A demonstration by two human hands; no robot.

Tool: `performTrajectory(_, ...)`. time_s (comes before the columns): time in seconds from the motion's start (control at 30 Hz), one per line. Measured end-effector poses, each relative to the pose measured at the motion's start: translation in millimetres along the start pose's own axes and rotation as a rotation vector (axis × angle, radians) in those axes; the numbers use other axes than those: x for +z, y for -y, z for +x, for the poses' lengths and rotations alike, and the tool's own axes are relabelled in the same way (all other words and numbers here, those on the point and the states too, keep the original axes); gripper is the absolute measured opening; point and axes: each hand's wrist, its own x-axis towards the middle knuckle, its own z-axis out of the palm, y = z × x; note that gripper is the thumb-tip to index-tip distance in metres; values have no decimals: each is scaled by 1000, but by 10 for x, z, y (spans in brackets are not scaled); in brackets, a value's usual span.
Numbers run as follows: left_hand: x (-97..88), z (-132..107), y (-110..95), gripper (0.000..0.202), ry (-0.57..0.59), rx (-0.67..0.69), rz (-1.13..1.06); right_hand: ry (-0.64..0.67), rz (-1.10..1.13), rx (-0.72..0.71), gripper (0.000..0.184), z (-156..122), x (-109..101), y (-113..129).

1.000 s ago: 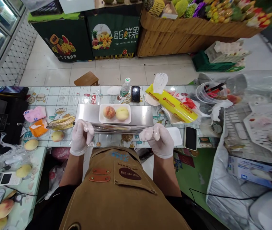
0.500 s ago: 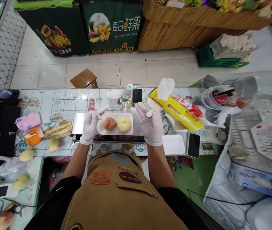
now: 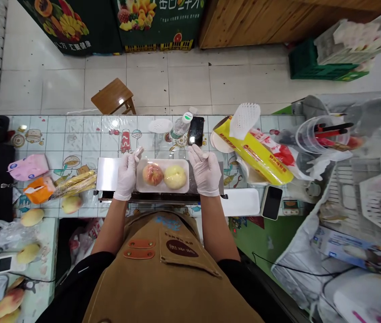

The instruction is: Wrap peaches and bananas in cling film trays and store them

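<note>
A white foam tray [image 3: 162, 190] with a reddish peach [image 3: 152, 174] and a pale yellow peach [image 3: 175, 176] sits in front of me, on a film-wrapping machine with a metal plate [image 3: 106, 174]. Clear cling film [image 3: 163, 154] spans the tray, its gloss showing on the fruit. My gloved left hand [image 3: 126, 175] is closed at the tray's left end, pinching the film's edge. At the right end my gloved right hand [image 3: 206, 172] pinches the other side between thumb and fingers, its palm partly turned up. The film is hard to see where the fingers meet it.
Beyond the tray stand a water bottle [image 3: 181, 125] and a dark phone [image 3: 196, 131]. A yellow cling film box [image 3: 256, 154] lies right of them. White empty trays [image 3: 240, 202] and another phone [image 3: 271, 202] are near the front edge. Loose peaches [image 3: 71, 204] lie at left.
My right hand has come in slightly to the left, and the film now lies closer over the peaches. The view has tipped downward.
</note>
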Motion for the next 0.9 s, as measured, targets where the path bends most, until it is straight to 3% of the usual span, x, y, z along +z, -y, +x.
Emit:
performTrajectory(0.23,-95,173,67,37,-87,-169,-194,-40,22,104,29,127,-179,-2)
performTrajectory(0.57,-263,330,51,22,-117,-430,-159,-78,49,220,29,-6,-355,116)
performTrajectory(0.77,-354,283,65,8,-156,-558,-168,-78,114,283,26,-185,-411,206)
performTrajectory(0.9,-345,192,78,15,-224,-612,-210,-149,196,335,25,-294,-435,200)
